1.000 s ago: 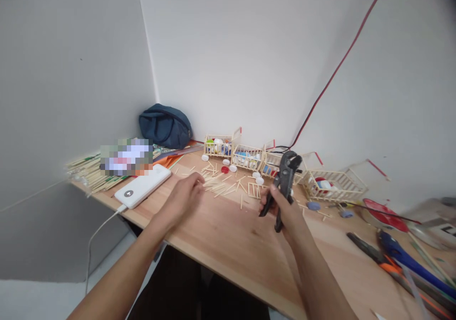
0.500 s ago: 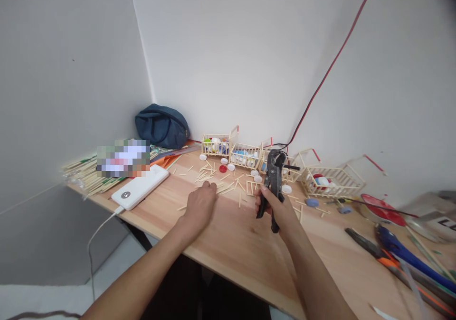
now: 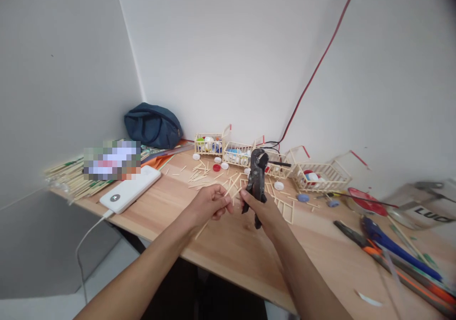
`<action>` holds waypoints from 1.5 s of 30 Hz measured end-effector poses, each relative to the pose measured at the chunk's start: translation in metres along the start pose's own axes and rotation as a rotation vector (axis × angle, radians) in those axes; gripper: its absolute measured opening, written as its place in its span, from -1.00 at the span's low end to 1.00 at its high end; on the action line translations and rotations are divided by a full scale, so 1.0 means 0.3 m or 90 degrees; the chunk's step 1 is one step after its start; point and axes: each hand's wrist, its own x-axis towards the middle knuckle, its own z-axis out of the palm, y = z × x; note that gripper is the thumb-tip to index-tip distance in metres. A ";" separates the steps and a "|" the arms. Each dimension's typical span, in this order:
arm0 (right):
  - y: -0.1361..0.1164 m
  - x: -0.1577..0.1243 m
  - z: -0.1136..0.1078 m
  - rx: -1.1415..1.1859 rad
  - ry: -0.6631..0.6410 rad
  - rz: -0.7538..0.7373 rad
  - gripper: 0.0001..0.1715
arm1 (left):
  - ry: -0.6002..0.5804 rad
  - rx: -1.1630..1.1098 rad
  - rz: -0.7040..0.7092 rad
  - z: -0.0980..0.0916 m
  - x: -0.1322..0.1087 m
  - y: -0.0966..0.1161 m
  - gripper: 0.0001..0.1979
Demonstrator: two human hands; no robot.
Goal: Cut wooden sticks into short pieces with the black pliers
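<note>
My left hand (image 3: 210, 201) is closed in a pinch on a thin wooden stick (image 3: 202, 231), which slants across the fingers. My right hand (image 3: 261, 208) is wrapped round the handles of a black hand cutter (image 3: 257, 180), whose head points up and away. Its fingertips are close to the upper part of the stick; whether they touch it I cannot tell. Short cut sticks (image 3: 198, 175) lie scattered behind my left hand. Beside my right hand is a flat frame of glued sticks (image 3: 285, 209).
Several small stick-built carts (image 3: 320, 177) holding bottle caps line the wall. Left are a white power bank (image 3: 130, 189), a bundle of skewers (image 3: 67, 175) and a blue bag (image 3: 153, 125). Pliers with blue handles (image 3: 399, 249), a glue gun-like dark tool (image 3: 351, 233) and a clear jar (image 3: 423, 211) occupy the right.
My left hand has lifted from the table and moved right towards my right hand, now with a stick in it. The cutter has come slightly left in the view, which has shifted too.
</note>
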 end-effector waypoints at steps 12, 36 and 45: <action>0.002 0.005 -0.008 0.004 -0.012 -0.032 -0.75 | -0.016 0.004 0.001 0.063 0.015 -0.010 -0.67; 0.029 0.021 -0.031 0.106 0.146 -0.029 -0.56 | -0.011 0.046 -0.006 0.114 -0.011 -0.005 -0.59; 0.013 0.018 -0.042 0.082 0.119 -0.037 -0.61 | -0.083 0.059 -0.026 0.074 0.008 -0.024 -0.64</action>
